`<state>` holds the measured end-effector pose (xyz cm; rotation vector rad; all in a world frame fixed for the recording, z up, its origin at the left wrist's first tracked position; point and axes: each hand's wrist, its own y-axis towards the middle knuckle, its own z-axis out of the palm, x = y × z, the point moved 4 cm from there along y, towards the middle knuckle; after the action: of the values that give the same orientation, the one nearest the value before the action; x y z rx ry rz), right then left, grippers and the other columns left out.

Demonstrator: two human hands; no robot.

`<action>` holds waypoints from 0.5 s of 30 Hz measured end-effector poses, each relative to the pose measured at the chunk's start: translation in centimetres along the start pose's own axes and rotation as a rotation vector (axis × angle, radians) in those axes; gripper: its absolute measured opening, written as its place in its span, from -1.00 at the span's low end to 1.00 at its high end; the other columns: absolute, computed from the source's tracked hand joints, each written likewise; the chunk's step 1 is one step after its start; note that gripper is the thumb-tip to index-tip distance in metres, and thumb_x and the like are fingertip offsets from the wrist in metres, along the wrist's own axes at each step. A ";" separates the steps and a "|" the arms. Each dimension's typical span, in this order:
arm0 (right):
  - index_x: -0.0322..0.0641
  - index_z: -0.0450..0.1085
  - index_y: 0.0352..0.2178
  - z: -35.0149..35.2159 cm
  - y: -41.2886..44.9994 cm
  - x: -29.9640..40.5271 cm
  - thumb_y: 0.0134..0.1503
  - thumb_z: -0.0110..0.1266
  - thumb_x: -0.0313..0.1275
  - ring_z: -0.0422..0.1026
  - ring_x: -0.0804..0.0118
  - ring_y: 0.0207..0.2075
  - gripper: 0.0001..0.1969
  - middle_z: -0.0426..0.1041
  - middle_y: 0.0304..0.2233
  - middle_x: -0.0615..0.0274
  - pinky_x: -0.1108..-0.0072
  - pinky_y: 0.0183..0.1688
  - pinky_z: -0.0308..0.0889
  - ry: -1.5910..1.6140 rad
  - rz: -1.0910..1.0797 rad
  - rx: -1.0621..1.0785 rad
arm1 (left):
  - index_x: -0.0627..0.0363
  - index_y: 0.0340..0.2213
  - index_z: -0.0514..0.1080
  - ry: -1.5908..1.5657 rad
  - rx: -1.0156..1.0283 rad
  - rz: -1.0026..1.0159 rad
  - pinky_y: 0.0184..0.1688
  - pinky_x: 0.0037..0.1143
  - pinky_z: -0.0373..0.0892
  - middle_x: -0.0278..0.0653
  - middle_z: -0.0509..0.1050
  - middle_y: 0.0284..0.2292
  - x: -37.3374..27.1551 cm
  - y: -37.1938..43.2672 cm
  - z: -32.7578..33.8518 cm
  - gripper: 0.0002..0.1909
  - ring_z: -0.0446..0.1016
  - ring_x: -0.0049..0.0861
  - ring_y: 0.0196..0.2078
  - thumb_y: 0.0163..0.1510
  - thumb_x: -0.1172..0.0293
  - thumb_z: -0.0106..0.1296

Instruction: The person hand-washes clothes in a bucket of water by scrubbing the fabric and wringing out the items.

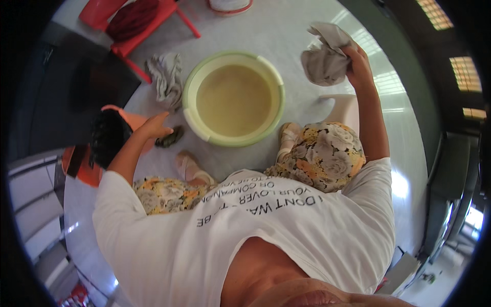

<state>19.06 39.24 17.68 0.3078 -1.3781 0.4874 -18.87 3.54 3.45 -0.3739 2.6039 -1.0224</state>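
My right hand (pixel 358 63) grips a bunched grey-brown cloth (pixel 326 57), held out to the right of a round basin. The basin (pixel 187 96) is pale with a green rim and contains cloudy yellowish water (pixel 234 99). Out on the left, my left hand (pixel 154 126) hangs with its fingers apart and nothing visible in it. Just under its fingers lies a small dark green crumpled item (pixel 170 137), perhaps a cloth. A crumpled light grey cloth (pixel 167 80) rests on the floor between the basin and a red chair.
The red plastic chair (pixel 144 32) carries a dark red folded cloth (pixel 132 19). Left of me are an orange container (pixel 132 119) and a black rounded object (pixel 109 134). A white bucket (pixel 230 5) stands beyond the basin. Beside my right knee is a pale plastic stool (pixel 347 109).
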 end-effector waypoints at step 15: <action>-0.32 0.17 -0.19 22.1 -7.1 4.2 -0.09 -0.13 -0.56 0.32 0.48 -0.34 -0.66 0.33 -0.35 0.22 0.66 -0.28 0.25 -0.034 -0.088 0.440 | 0.24 -0.14 0.14 -1.387 -0.308 0.801 -0.12 -0.56 0.21 -0.31 0.30 -0.21 -20.8 -9.0 -13.2 -0.34 0.27 -0.58 -0.17 -0.33 0.42 0.18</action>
<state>4.18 23.07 26.23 0.7344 -1.2750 0.7141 -3.75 12.53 22.95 -0.0159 1.3428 0.0390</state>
